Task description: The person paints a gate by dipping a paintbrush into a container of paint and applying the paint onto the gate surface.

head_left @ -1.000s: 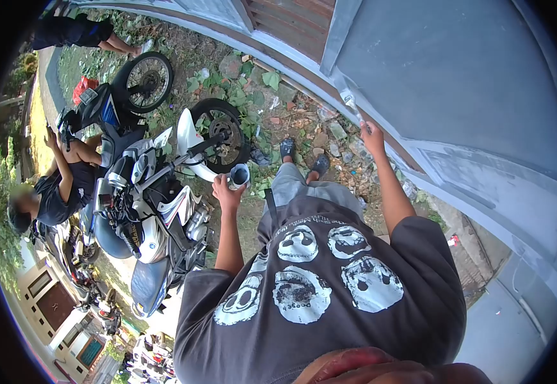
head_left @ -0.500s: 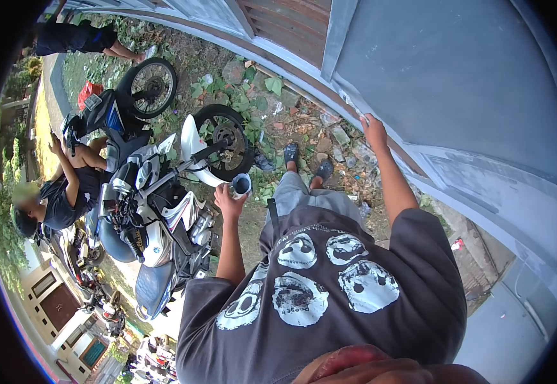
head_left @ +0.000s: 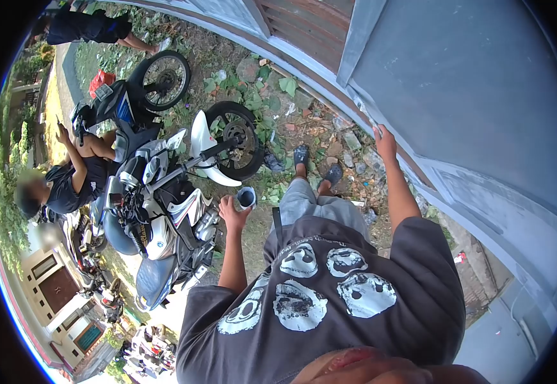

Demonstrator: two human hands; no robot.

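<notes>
My left hand (head_left: pixel 232 212) is wrapped round a small cup (head_left: pixel 246 198) with dark grey contents, held out near the front wheel of a white motorcycle. On the other side, my right hand (head_left: pixel 385 138) grips a paintbrush (head_left: pixel 369 117) by its handle. The brush is seen nearly edge-on against the lower frame of the grey-blue wall (head_left: pixel 458 83); its bristles are hard to make out, and I cannot tell whether they touch the frame.
The white motorcycle (head_left: pixel 208 147) and a blue-black one (head_left: pixel 125 109) stand at the left. A seated person (head_left: pixel 73 182) and a standing person (head_left: pixel 89 27) are beyond. Rubble (head_left: pixel 349 150) and plants (head_left: pixel 253 89) lie by the wall's foot.
The brush has turned from showing its pale bristles to nearly edge-on along the wall frame. The camera view has shifted slightly. The cup remains in my left hand.
</notes>
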